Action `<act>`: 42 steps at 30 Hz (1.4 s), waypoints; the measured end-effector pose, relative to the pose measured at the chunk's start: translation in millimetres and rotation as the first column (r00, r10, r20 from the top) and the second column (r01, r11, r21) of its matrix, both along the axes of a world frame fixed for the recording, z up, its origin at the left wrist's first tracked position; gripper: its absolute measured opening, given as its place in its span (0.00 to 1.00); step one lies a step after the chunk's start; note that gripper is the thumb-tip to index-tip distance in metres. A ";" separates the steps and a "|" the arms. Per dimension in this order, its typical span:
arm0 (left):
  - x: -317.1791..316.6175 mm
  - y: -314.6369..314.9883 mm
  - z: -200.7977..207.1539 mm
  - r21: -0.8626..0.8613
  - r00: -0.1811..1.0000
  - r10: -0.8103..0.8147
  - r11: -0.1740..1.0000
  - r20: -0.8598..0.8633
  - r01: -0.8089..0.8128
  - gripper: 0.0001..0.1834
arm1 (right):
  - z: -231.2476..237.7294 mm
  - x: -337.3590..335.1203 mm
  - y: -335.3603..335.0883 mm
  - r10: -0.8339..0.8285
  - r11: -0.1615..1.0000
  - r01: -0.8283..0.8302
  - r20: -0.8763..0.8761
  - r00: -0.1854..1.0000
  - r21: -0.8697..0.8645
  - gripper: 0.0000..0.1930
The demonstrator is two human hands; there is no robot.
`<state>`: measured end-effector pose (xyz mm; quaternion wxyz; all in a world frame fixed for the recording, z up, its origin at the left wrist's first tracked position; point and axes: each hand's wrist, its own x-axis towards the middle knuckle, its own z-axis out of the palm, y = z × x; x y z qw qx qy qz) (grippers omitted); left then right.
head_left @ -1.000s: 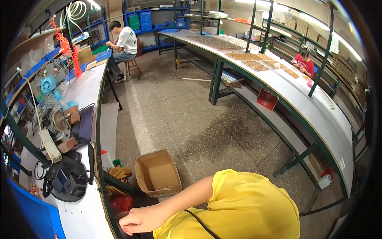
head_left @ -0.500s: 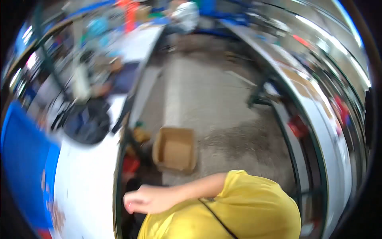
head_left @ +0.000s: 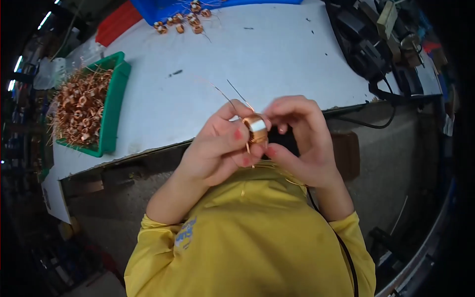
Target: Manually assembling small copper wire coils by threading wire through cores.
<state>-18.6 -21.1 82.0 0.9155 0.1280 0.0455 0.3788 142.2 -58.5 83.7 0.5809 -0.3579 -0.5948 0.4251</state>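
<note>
My left hand point(head_left: 217, 141) pinches a small copper-wire coil point(head_left: 256, 129) between thumb and fingers, above my lap at the table's near edge. The coil has a shiny pale band on its top. Thin wire leads stick out of it, two toward the table and others down toward my yellow shirt. My right hand point(head_left: 309, 141) is at the coil's right side, thumb below and a slightly blurred index finger above, with the fingertips closing on its edge. Its other fingers are curled and partly hidden.
A green tray point(head_left: 111, 109) heaped with copper coils stands on the white table point(head_left: 163, 94) at left. Several loose coils point(head_left: 190, 22) lie by a blue bin point(head_left: 237, 4) at the far side. Dark equipment with a black cable point(head_left: 366, 54) sits at right.
The view has swung from the aisle between benches to the table with the trays. Both hands are now together at a coil; before, one hand showed and no coil was visible in it.
</note>
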 end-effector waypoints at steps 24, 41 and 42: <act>32.2 12.3 -63.4 -0.088 0.973 -0.166 0.984 -0.159 0.154 0.16 | -63.0 34.5 20.5 -0.007 0.988 0.036 -0.196 0.981 0.148 0.39; 27.5 -3.5 -84.5 0.021 0.934 -0.087 0.995 -0.348 0.101 0.18 | -72.8 21.0 11.7 0.189 0.936 -0.255 -0.265 0.946 -0.243 0.54; 26.6 -2.6 -86.9 0.012 0.943 -0.103 0.994 -0.316 0.113 0.16 | -74.2 20.0 12.4 0.177 0.950 -0.238 -0.278 0.944 -0.204 0.54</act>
